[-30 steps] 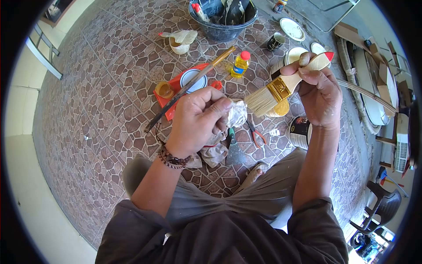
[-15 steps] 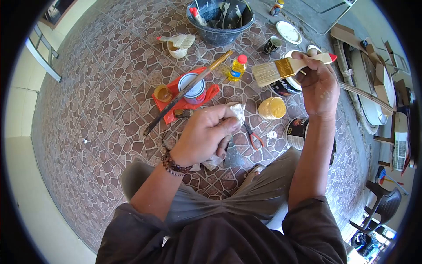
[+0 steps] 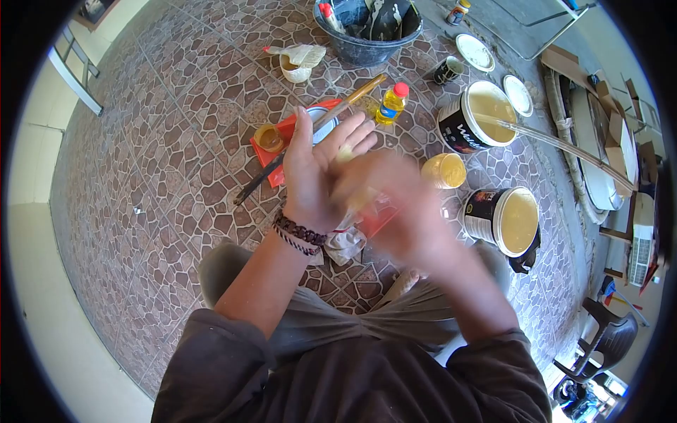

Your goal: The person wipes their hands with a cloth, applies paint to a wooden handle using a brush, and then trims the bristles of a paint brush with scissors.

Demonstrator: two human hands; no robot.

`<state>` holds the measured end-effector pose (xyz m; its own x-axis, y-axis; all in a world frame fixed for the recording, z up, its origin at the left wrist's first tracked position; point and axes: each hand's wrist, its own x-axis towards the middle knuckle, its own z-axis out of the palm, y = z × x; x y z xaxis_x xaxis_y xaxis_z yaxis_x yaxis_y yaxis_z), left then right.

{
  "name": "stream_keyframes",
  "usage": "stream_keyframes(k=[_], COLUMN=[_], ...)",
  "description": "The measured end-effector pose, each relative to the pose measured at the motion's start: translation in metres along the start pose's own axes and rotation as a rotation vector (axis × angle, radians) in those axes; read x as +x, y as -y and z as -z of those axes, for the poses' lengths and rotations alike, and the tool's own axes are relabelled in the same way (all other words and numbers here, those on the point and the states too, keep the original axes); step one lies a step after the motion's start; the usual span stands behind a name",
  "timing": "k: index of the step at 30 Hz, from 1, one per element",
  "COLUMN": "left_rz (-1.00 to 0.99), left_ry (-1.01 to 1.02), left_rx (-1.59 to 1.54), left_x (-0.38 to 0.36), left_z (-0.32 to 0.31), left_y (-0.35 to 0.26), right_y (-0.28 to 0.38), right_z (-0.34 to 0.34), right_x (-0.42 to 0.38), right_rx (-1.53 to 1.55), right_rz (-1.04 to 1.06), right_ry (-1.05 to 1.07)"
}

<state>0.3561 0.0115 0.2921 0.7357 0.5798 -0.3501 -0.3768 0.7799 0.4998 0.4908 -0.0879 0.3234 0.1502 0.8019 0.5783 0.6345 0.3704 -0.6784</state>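
Observation:
My left hand (image 3: 310,166) is turned palm up with its fingers spread, holding nothing. Against its palm lies a pale patch that looks like the bristles of a paintbrush (image 3: 345,153). My right hand (image 3: 395,204) is smeared by motion beside it, closed on the brush, whose red end shows as a blur below. Beneath both hands, a crumpled whitish rag (image 3: 345,244) lies on the floor. Behind my left fingers a can with a pale blue lid (image 3: 321,121) is partly hidden on a red plastic sheet (image 3: 285,127).
A long-handled brush (image 3: 352,97) slants over the can. Around it stand a yellow bottle (image 3: 392,104), a jar of yellowish liquid (image 3: 444,171), two open buckets (image 3: 488,113) and a black basin (image 3: 367,49). A rod (image 3: 564,146) reaches over the upper bucket.
My left hand has let go of the rag and opened palm up. My right hand has come down and leftward with the paintbrush to my left palm. The view has shifted slightly.

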Motion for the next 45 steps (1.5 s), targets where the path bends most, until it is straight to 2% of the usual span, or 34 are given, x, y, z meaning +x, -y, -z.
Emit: stream_keyframes(k=[1, 3, 5, 7, 8, 9, 10, 11, 13, 14, 16, 17, 18, 19, 20, 22, 23, 25, 26, 27, 29, 30, 31, 33, 34, 35, 37, 38, 39, 41, 42, 43, 45], left_rz=[0.076, 0.051, 0.042, 0.076, 0.044, 0.009, 0.023, 0.028, -0.027, 0.069, 0.066, 0.047, 0.071, 0.112, 0.087, 0.057, 0.062, 0.040, 0.160, 0.163, 0.030, -0.097, -0.102, -0.116, -0.057, -0.070, -0.055, -0.153, -0.164, -0.170, -0.105, -0.092, -0.115], left_ry=[0.037, -0.047, 0.154, 0.213, 0.152, 0.087, 0.117, 0.117, -0.040, -0.071, -0.014, 0.050, 0.155, 0.169, 0.190, 0.145, 0.134, -0.038, 0.268, 0.255, 0.202, 0.044, 0.025, -0.029, 0.079, 0.076, 0.135, 0.031, 0.032, -0.034, 0.059, 0.055, 0.131], left_rx=[-0.135, -0.116, -0.230, -0.207, -0.145, -0.084, -0.142, -0.141, 0.009, -0.101, -0.115, -0.130, -0.089, -0.095, -0.049, -0.005, -0.001, -0.042, -0.150, -0.144, -0.037, 0.001, 0.006, 0.114, 0.115, 0.122, 0.073, 0.128, 0.129, 0.173, 0.194, 0.191, 0.310], left_x=[0.004, 0.007, 0.006, 0.001, 0.002, 0.003, 0.002, 0.002, 0.007, 0.013, 0.012, 0.013, 0.005, 0.002, 0.001, 0.001, 0.001, 0.006, 0.012, 0.011, 0.007, 0.008, 0.009, 0.010, 0.009, 0.008, 0.008, 0.007, 0.008, 0.012, 0.010, 0.009, 0.011], left_z=[0.001, 0.003, 0.005, -0.006, -0.008, -0.011, -0.013, -0.012, -0.006, 0.003, 0.008, 0.007, 0.000, -0.005, -0.010, -0.016, -0.015, -0.014, 0.014, 0.009, -0.006, -0.012, -0.013, -0.011, -0.008, -0.006, -0.005, -0.015, -0.016, -0.012, -0.011, -0.010, -0.008], left_y=[-0.001, -0.002, -0.002, 0.000, 0.002, 0.003, 0.001, 0.002, 0.003, -0.001, -0.004, -0.004, -0.009, -0.009, -0.009, -0.009, -0.006, 0.000, -0.007, -0.008, -0.008, -0.006, -0.007, -0.008, -0.009, -0.011, -0.017, -0.016, -0.016, -0.015, -0.012, -0.011, -0.013], right_y=[0.008, 0.018, -0.006, -0.024, -0.023, -0.023, -0.022, -0.015, 0.004, 0.005, 0.006, -0.007, -0.027, -0.041, -0.039, -0.033, -0.026, -0.010, -0.017, -0.017, -0.012, -0.010, -0.008, -0.003, -0.001, -0.002, -0.006, -0.006, -0.005, -0.001, 0.001, -0.007, -0.018], right_z=[-0.004, -0.009, 0.008, 0.009, 0.011, 0.011, 0.009, 0.004, -0.012, -0.018, -0.018, -0.012, 0.001, 0.013, 0.021, 0.020, 0.013, 0.000, -0.001, 0.006, 0.033, 0.034, 0.030, 0.027, 0.027, 0.030, 0.041, 0.047, 0.046, 0.042, 0.041, 0.040, 0.037], right_x=[-0.003, -0.008, 0.002, 0.006, 0.007, 0.008, 0.009, 0.004, -0.006, -0.006, -0.012, -0.006, -0.002, -0.003, -0.004, 0.003, 0.003, -0.002, -0.006, -0.005, 0.003, 0.005, 0.009, 0.008, 0.004, 0.004, 0.007, 0.010, 0.013, 0.015, 0.017, 0.016, 0.024], right_rx=[0.200, 0.608, 0.850, 0.653, 0.646, 0.283, -0.074, -0.076, 0.113, 0.111, 0.506, 0.707, 0.485, 0.264, 0.241, 0.311, 0.319, 0.213, 0.180, 0.147, 0.041, -0.024, 0.094, -0.019, -0.002, 0.008, 0.156, 0.247, 0.249, 0.580, 0.543, 0.542, 0.207], right_rz=[-0.089, -0.269, -0.687, -0.770, -0.767, -0.482, -0.195, -0.200, -0.065, -0.071, -0.194, -0.414, -0.470, -0.526, -0.539, -0.362, -0.371, -0.033, -0.071, -0.251, -0.430, -0.284, -0.119, 0.097, -0.046, -0.033, -0.291, -0.375, -0.364, -0.509, -0.610, -0.624, -0.592], right_ry=[0.005, 0.014, -0.079, -0.145, -0.147, -0.132, -0.116, -0.118, -0.072, -0.072, -0.169, -0.272, -0.260, -0.242, -0.262, -0.297, -0.299, -0.182, -0.163, -0.198, -0.117, -0.244, -0.336, -0.103, 0.083, 0.082, 0.112, 0.103, 0.106, -0.100, -0.043, -0.046, -0.243])
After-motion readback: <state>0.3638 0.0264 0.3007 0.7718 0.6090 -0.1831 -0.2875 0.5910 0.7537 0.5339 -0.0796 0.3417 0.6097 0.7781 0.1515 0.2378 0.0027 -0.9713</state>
